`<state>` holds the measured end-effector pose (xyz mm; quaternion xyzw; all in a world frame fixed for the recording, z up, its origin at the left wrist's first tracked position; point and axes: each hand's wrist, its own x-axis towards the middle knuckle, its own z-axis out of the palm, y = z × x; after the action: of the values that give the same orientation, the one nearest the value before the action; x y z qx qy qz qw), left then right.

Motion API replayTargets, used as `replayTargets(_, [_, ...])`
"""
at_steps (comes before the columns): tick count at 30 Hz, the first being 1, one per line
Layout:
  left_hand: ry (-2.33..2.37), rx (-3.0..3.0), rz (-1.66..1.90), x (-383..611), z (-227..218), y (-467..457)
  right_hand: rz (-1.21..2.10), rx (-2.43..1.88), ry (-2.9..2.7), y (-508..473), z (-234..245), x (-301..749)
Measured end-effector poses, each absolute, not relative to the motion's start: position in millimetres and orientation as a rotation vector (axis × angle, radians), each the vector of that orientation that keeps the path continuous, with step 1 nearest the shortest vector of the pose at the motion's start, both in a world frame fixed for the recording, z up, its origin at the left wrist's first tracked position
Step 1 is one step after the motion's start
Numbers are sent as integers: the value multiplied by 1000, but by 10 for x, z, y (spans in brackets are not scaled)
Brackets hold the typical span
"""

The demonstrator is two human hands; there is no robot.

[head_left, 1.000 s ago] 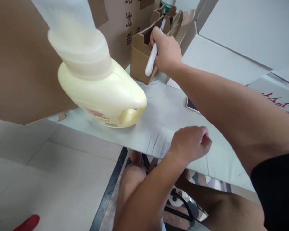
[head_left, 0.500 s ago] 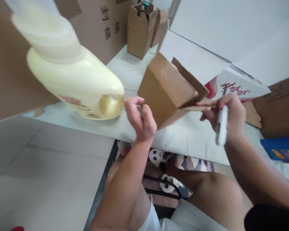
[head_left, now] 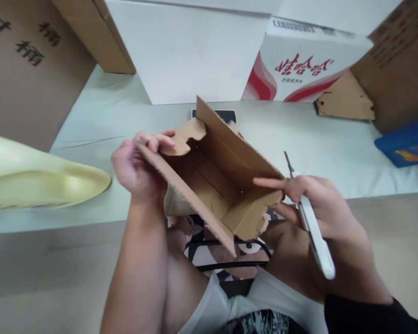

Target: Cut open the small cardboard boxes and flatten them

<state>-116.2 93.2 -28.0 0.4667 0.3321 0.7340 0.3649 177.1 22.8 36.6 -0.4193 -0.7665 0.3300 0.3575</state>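
A brown cardboard box [head_left: 209, 174] is tilted between my hands, its flaps spread so that its bare inside shows. My left hand [head_left: 137, 162] is closed on the near left flap, fingers curled over its edge. At the right, my right hand [head_left: 320, 208] holds a white utility knife [head_left: 315, 236], blade out and pointing up and away. The index finger of that hand reaches onto the box's right edge, with other fingers beneath it. Left of my left hand stands a pale yellow bottle [head_left: 45, 174], partly out of view.
Behind the box, a white carton [head_left: 195, 51] and a red-and-white carton [head_left: 299, 69] line the back of the pale tabletop [head_left: 118, 111]. A torn cardboard piece [head_left: 346, 99] and a blue package [head_left: 406, 144] lie at the right. Large brown cartons [head_left: 28, 79] stand at the left.
The box has turned, so its open top now faces me. My left hand has taken hold of a flap. The view has shifted right, leaving the yellow bottle nearer the left edge.
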Motion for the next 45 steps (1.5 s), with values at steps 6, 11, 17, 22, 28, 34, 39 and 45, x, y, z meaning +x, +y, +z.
replayTargets(6, [927,1293,1908,-1101,-369,1132,654,-1101,-1773,478,-148,1822])
replayTargets(11, [1002,1282,2010,-1001,-463,1255,518,-1035,-1597,558,-341,1776])
replayTargets(17, [996,1346,2039,-932,-551,1269,763,-909,-1617,492,-520,1793])
replayTargets(22, [1022,1734,2001,-1028,-739,1304,739,-821,-1642,470,-623,1781])
replayTargets(28, [1322,1867,1746,-1067,-723,1199,759,-930,-1608,452,-570,1742])
replayTargets(34, [1453,1791,1741,-1024,-680,1155,1094,-935,-1296,641,-550,1986])
replayTargets(39, [1350,1794,1821,-1124,-734,1216,1296,-1098,-1214,716,-686,2093])
replayTargets(45, [1468,1991,1654,-1138,-568,1118,1456,-1260,-1410,627,-675,2001])
